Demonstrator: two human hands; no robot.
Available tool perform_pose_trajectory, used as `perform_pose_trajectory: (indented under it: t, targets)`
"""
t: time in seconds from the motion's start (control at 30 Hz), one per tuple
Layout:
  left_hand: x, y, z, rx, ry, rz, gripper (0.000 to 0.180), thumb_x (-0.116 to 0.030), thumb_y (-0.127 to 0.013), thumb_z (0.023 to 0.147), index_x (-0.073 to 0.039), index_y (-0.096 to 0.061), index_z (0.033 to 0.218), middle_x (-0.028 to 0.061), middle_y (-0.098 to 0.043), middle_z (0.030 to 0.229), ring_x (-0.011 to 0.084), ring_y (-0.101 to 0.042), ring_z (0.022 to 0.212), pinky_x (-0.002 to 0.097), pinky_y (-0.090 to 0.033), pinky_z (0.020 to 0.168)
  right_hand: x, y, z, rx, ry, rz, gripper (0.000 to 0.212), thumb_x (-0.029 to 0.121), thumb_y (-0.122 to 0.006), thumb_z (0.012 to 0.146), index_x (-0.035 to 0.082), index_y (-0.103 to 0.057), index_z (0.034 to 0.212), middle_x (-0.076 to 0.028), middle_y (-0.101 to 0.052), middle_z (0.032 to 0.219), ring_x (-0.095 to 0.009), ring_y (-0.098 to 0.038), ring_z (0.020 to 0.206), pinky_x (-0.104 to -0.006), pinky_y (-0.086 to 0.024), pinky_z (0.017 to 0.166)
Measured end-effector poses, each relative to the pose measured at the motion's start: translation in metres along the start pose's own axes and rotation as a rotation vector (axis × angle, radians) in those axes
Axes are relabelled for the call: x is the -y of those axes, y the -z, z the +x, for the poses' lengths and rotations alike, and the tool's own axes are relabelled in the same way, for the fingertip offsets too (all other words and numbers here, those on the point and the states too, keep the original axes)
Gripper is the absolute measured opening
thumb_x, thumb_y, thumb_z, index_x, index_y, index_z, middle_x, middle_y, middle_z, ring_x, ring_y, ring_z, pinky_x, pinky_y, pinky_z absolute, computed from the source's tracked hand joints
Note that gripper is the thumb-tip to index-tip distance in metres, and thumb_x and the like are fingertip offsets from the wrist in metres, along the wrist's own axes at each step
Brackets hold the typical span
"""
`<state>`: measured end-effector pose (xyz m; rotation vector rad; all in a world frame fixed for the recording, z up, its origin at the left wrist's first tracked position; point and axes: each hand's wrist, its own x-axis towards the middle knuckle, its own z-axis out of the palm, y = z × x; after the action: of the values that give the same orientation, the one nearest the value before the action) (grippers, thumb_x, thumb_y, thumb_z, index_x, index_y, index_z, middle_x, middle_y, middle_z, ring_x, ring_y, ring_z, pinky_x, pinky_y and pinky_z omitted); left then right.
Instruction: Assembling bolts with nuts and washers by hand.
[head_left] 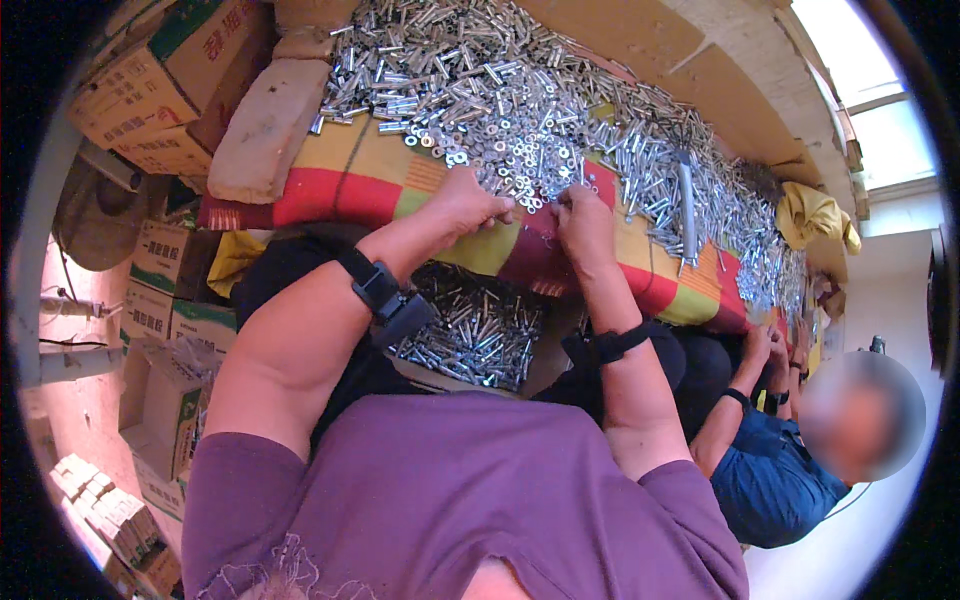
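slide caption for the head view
Left hand and right hand at the edge of a checked cloth, beside heaped washers, with metal fasteners below.

Up on the head of that person (460,470), the left fisheye looks steeply down at the left hand (470,207), right hand (585,225) and tabletop (315,195), all near, its curved right side catching a co-worker (775,480) farther off.

A co-worker's head (868,415) is blurred — anything in the left hand (468,203) or right hand (586,222), too small.
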<state>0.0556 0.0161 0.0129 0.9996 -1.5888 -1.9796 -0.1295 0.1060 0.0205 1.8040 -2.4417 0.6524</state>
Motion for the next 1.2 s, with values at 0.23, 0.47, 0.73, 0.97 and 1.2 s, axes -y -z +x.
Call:
perform_pose_trajectory:
  t: [0.23,0.47,0.73,0.97,1.2]
  targets:
    - [0.000,-0.003,-0.002,-0.017,-0.001,0.067,0.013,-0.013,-0.069,0.073,-0.006,-0.063,0.082,0.0021,-0.065,0.068,0.0071,-0.050,0.046,0.0225,-0.037,0.039,0.020,0.006,-0.006,0.052,0.141,-0.286,0.019,0.013,-0.066,0.074,0.005,-0.053,0.087,-0.017,-0.059,0.086,-0.037,-0.060,0.077,-0.0443,-0.047,0.065]
    - [0.011,-0.004,0.005,0.006,-0.043,0.144,0.021,-0.010,-0.070,0.070,-0.004,-0.065,0.089,0.0014,-0.063,0.069,0.0081,-0.053,0.048,0.0239,-0.043,0.045,0.010,0.009,-0.011,-0.078,0.214,0.071,0.004,0.005,-0.061,0.077,0.006,-0.057,0.079,-0.012,-0.060,0.074,-0.027,-0.060,0.065,-0.0360,-0.049,0.053]
    - [0.014,0.000,-0.001,0.081,-0.318,0.183,0.020,-0.010,-0.071,0.069,-0.004,-0.065,0.087,0.0008,-0.062,0.069,0.0075,-0.054,0.053,0.0240,-0.044,0.048,0.028,0.013,-0.019,0.382,-0.470,1.273,0.007,0.007,-0.064,0.082,0.002,-0.059,0.082,-0.002,-0.058,0.065,-0.009,-0.053,0.052,-0.0210,-0.044,0.047]
    - [0.010,0.013,0.000,0.176,-0.413,0.161,0.016,-0.007,-0.073,0.069,-0.007,-0.065,0.083,-0.0010,-0.061,0.067,0.0056,-0.052,0.053,0.0225,-0.043,0.048,0.030,0.017,-0.017,0.532,-0.597,1.618,0.009,0.009,-0.063,0.085,0.002,-0.058,0.088,-0.003,-0.057,0.069,-0.010,-0.054,0.056,-0.0206,-0.045,0.049]
    - [-0.002,0.010,-0.006,0.114,-0.162,-0.092,0.018,-0.009,-0.073,0.072,-0.005,-0.064,0.086,-0.0023,-0.061,0.065,0.0063,-0.051,0.050,0.0212,-0.041,0.045,0.038,0.019,-0.001,0.386,-0.459,1.367,0.008,0.009,-0.061,0.086,0.002,-0.058,0.084,-0.002,-0.057,0.068,-0.010,-0.054,0.053,-0.0225,-0.046,0.048]
